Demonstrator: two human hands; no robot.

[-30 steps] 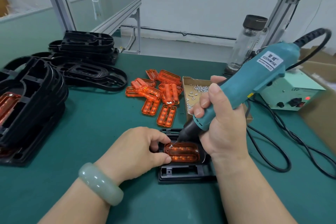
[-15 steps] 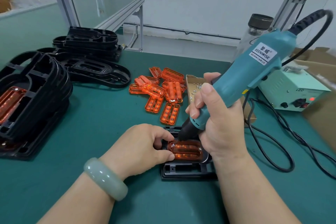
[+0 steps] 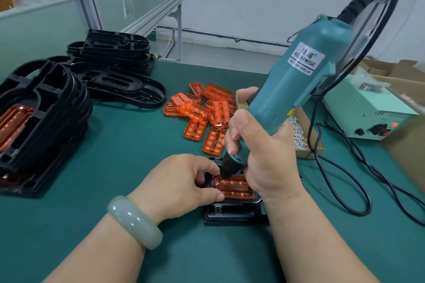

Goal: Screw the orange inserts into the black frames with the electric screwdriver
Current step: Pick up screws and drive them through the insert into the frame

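Right hand (image 3: 264,156) grips the electric screwdriver (image 3: 299,89), tip seemingly driving beside the left hand (image 3: 179,181), which pinches the orange insert (image 3: 234,187) in its black frame (image 3: 232,213); next, probably another corner.

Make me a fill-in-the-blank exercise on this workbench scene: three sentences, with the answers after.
1. The right hand grips the electric screwdriver, its tip down on the ___ insert seated in the black frame.
2. The left hand pinches that insert, and a pale green bracelet circles its ___.
3. On the power box at the right, a small light glows ___.
Missing words: orange; wrist; red.
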